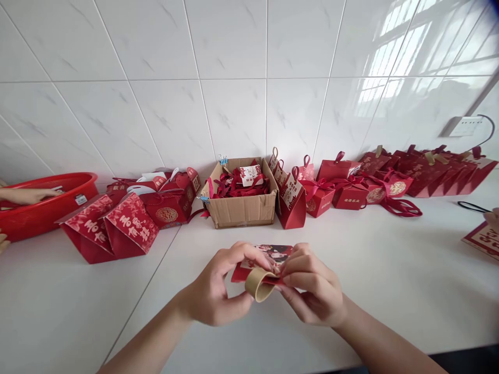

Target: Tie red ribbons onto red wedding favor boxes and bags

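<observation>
A red gift box [239,274] with a printed picture on its far face is held above the table in front of me, its top towards me. A loop of gold ribbon [254,283] sticks out of its top edge. My left hand [218,283] curls round the loop, thumb against the ribbon and index finger reaching over to the box. My right hand [312,283] pinches the box's top edge beside the ribbon ends. The fingers hide much of the box, and I cannot tell how the ribbon is fastened.
Behind my hands stands a cardboard box [244,212] of red ribbons. Red gift boxes [292,210] line the wall to its right, others [130,224] to its left. A red basin [47,205] is far left, with another person's hand [33,195] in it. Another hand holds a box [483,239] far right.
</observation>
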`<state>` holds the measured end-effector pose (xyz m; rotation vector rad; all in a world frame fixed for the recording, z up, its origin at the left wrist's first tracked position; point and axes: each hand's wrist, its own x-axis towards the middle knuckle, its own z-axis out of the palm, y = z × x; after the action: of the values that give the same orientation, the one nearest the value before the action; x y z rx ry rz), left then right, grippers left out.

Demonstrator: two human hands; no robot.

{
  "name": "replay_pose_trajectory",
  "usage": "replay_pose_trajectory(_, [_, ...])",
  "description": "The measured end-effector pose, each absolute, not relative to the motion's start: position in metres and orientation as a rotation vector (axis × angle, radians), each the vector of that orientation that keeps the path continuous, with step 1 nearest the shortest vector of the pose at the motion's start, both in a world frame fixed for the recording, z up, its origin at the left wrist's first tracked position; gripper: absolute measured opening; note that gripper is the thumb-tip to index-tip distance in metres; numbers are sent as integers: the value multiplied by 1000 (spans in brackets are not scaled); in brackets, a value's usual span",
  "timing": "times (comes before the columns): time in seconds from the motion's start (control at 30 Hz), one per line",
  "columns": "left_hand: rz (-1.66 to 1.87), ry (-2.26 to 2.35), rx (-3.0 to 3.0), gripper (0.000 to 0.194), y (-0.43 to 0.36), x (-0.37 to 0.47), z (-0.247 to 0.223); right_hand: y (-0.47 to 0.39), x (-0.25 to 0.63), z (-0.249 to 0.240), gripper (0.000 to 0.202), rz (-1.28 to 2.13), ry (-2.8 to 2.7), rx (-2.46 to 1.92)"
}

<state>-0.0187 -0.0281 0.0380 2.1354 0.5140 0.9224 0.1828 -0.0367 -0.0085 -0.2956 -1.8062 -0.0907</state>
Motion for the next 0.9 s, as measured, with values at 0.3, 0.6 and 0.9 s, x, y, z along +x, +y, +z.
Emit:
replay_pose_trajectory(0.3, [1188,539,2314,17,-19,-19,15,-31,181,-13,21,-58,-1878,-326])
replay_pose_trajectory(0.6, [1278,587,2453,20,-21,-22,11,-29,178,-10,27,83,-1922,-456])
replay_pose_trajectory(0.9, [1365,485,2417,18,-17,-20,5,-30,179,-13,22,119,-1921,-443])
